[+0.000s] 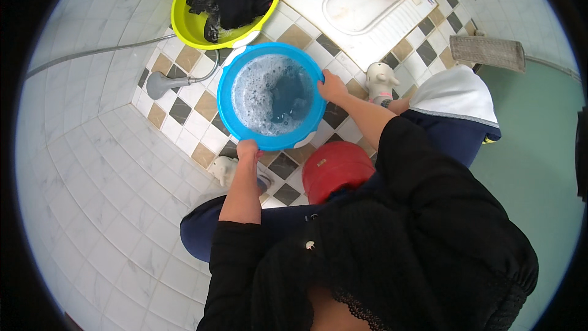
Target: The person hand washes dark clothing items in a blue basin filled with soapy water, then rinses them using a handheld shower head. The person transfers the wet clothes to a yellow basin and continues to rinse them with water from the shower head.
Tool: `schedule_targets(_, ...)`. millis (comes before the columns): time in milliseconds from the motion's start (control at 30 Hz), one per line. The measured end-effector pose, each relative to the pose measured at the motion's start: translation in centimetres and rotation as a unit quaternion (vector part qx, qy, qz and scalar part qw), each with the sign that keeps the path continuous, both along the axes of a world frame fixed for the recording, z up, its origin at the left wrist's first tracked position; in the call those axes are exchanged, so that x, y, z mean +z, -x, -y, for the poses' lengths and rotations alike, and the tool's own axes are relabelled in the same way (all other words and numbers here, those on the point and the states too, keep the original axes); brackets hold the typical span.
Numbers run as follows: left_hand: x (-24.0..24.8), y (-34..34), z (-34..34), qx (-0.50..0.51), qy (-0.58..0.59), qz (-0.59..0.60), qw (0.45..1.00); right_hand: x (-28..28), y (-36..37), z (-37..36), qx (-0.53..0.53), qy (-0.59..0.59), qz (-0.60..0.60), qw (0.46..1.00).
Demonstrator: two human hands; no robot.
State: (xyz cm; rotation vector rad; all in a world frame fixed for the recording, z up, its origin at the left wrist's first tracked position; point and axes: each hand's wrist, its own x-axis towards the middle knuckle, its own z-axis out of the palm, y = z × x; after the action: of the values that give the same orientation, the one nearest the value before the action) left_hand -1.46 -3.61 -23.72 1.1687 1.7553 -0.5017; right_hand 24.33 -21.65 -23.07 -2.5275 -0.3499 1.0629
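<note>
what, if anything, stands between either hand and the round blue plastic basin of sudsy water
Nothing visible: both hold the blue basin, left hand at its near-left rim, right hand at its right rim.

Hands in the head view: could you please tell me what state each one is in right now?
Left hand: closed, holding the near rim of the blue basin.
Right hand: closed, holding the basin's right rim.

Water (291,95) in basin (269,142) on floor (193,93), left hand (247,149) at near rim, right hand (332,86) at right rim. Tub (195,27) behind basin, clothes (236,3) in it; shower head (160,85) left, squat toilet (355,9) behind right.
</note>
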Motion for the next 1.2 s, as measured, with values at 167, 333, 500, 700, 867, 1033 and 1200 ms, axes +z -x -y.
schedule_targets(167, 0.4, -1.0, 1.5, 0.036, 0.026, 0.058, 0.997, -0.1, -0.8, 1.5, -0.019, 0.016, 0.013, 1.0)
schedule_targets(333, 0.5, -2.4, 1.9, -0.002, 0.061, 0.098, 0.993, -0.1, -2.1, 3.4, -0.027, 0.035, 0.015, 0.999)
schedule_targets(500, 1.7, -5.4, 1.6, -0.025, 0.041, 0.19, 0.981, 0.5, -2.4, 6.1, -0.044, 0.03, 0.016, 0.998)
schedule_targets(700, 4.8, -8.0, 1.6, -0.002, 0.071, 0.284, 0.956, -0.6, -2.8, 7.9, -0.118, 0.01, -0.1, 0.988)
schedule_targets(867, 9.3, -13.3, 2.2, 0.038, 0.051, 0.343, 0.937, 0.0, -2.5, 8.0, -0.068, 0.025, -0.052, 0.996)
schedule_targets(1033, 19.0, -20.2, 3.7, -0.044, 0.028, 0.437, 0.898, 2.6, -2.2, 6.6, -0.094, -0.039, 0.111, 0.989)
schedule_targets(1200, 25.0, -21.6, 6.6, -0.098, 0.038, 0.46, 0.882, 6.5, -2.8, 5.4, -0.06, -0.14, 0.02, 0.988)
